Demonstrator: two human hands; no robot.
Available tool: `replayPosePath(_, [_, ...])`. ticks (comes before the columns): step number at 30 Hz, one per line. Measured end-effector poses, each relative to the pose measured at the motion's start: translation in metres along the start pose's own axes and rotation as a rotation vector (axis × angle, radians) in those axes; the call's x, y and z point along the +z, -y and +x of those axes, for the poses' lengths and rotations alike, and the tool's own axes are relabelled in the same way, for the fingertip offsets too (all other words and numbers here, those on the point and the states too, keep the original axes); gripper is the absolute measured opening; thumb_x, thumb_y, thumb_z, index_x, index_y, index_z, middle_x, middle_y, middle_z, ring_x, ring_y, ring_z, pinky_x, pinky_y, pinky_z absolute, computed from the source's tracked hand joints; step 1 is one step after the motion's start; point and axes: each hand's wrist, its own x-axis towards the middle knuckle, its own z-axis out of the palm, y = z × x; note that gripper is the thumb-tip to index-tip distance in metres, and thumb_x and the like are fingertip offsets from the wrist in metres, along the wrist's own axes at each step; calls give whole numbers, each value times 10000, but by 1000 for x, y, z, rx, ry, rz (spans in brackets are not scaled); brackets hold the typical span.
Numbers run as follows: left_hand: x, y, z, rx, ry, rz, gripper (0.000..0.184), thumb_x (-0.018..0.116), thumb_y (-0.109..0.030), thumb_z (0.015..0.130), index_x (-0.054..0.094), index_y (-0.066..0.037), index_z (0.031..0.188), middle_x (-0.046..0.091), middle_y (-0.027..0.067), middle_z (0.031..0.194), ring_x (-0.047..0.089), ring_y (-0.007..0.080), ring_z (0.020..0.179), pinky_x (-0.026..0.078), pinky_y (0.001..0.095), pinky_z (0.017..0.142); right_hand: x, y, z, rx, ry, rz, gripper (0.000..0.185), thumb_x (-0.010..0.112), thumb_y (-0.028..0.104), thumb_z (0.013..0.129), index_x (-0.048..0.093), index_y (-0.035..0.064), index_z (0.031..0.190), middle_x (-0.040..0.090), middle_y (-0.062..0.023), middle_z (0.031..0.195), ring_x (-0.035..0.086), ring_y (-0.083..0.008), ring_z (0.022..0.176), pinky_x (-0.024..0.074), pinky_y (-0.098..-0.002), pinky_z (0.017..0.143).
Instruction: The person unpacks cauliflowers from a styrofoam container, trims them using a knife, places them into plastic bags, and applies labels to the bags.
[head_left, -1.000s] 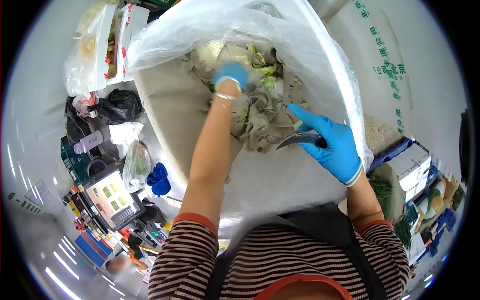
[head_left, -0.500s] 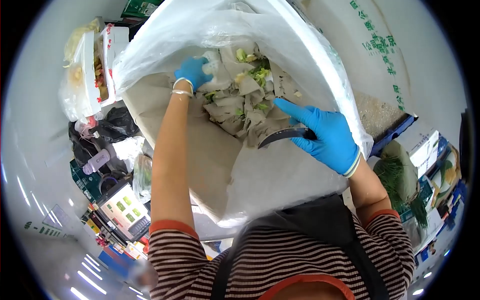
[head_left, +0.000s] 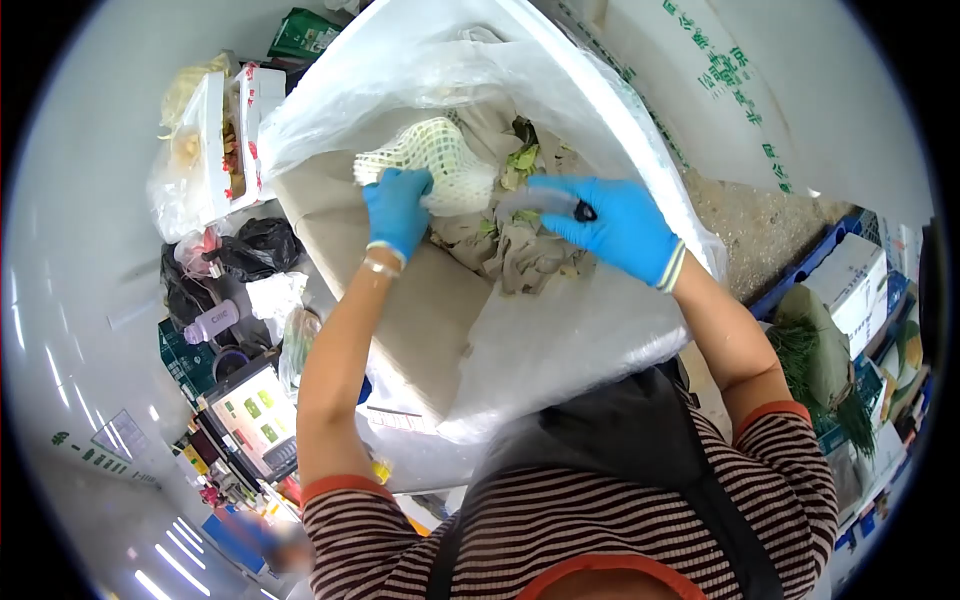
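My left hand (head_left: 400, 212), in a blue glove, is closed on the lower edge of a pale foam mesh net (head_left: 440, 160), raised above the box contents. My right hand (head_left: 625, 232), also gloved, grips a short curved knife (head_left: 535, 203). Its blade points left towards the net and is slightly blurred. Below both hands is a large box with a plastic liner (head_left: 570, 330). Inside lie crumpled grey-brown paper sheets (head_left: 520, 262) and green leaf scraps (head_left: 523, 160). Whatever lies under the net is hidden.
On the left are a white foam box (head_left: 210, 150), black plastic bags (head_left: 262, 248), a lilac bottle (head_left: 212, 321) and a lit screen (head_left: 255, 420). At right, bundled green herbs (head_left: 795, 350) lie by a white carton (head_left: 850, 295). The box's raised plastic edges surround my hands.
My left hand has lifted the foam net from among the paper and brought it nearer. The knife in my right hand has turned and moved up and left, closer to the net.
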Motion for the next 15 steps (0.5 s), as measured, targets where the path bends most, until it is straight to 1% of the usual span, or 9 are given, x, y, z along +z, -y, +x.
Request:
replayPosePath(1, [-23, -10, -11, 33, -39, -6, 271, 607, 5, 646, 608, -183, 841, 624, 25, 830, 547, 299, 933, 358, 428, 787, -1, -1, 1, 41, -17, 31, 442, 709, 307, 884, 619, 148, 1287, 652, -114, 781, 616, -165, 625, 505, -319, 610])
replayPosePath(2, [-48, -21, -27, 61, -82, -67, 266, 611, -5, 630, 609, -174, 836, 613, 32, 831, 543, 300, 932, 359, 426, 800, 0, 1, 1, 102, -64, 62, 464, 678, 372, 909, 628, 65, 1254, 628, -101, 695, 588, -134, 593, 499, -302, 581])
replayPosePath(5, [-113, -54, -87, 188, -256, -80, 275, 639, -24, 579, 595, -144, 822, 563, 55, 826, 530, 301, 910, 373, 437, 839, 0, -3, 4, 294, -77, 539, 595, 624, 531, 900, 645, -5, 1155, 603, -94, 720, 589, -154, 628, 504, -291, 578])
replayPosePath(6, [-125, -64, -111, 198, -329, -117, 290, 646, -15, 565, 587, -141, 818, 547, 57, 821, 531, 299, 903, 382, 452, 853, -16, 16, 1, 539, 80, 514, 651, 597, 581, 901, 643, -25, 1135, 598, -81, 747, 557, -117, 602, 471, -254, 515])
replayPosePath(9, [-139, -90, -171, 222, -527, -180, 339, 675, 16, 529, 564, -144, 806, 521, 39, 808, 549, 288, 886, 414, 493, 890, 17, 2, 8, 461, 185, 840, 680, 577, 606, 901, 632, -17, 1167, 601, -55, 774, 557, -114, 618, 500, -251, 543])
replayPosePath(11, [-120, -95, -200, 196, -589, -254, 342, 709, 26, 539, 548, -144, 790, 542, 32, 820, 577, 281, 893, 414, 539, 987, 31, -18, 9, 364, 435, 944, 653, 622, 538, 896, 601, -27, 1223, 665, -85, 953, 631, -122, 781, 551, -262, 699])
replayPosePath(13, [-96, -102, -217, 132, -639, -284, 326, 698, 36, 560, 543, -140, 786, 550, 37, 821, 577, 289, 903, 409, 551, 1002, 34, 0, -3, 344, 577, 995, 631, 657, 482, 891, 582, -28, 1256, 682, -105, 1053, 653, -128, 879, 552, -266, 789])
replayPosePath(14, [-89, -102, -220, 99, -594, -297, 311, 687, 44, 572, 550, -122, 797, 558, 56, 851, 566, 304, 937, 414, 548, 991, 36, 11, -7, 322, 574, 965, 588, 703, 372, 873, 564, -26, 1283, 668, -125, 1166, 656, -140, 946, 532, -271, 853])
replayPosePath(15, [-91, -103, -225, 63, -479, -307, 321, 681, 48, 575, 552, -100, 830, 559, 81, 906, 542, 328, 993, 419, 499, 998, 37, 16, -11, 296, 540, 933, 587, 710, 352, 866, 559, -25, 1290, 669, -123, 1162, 654, -144, 954, 527, -272, 864])
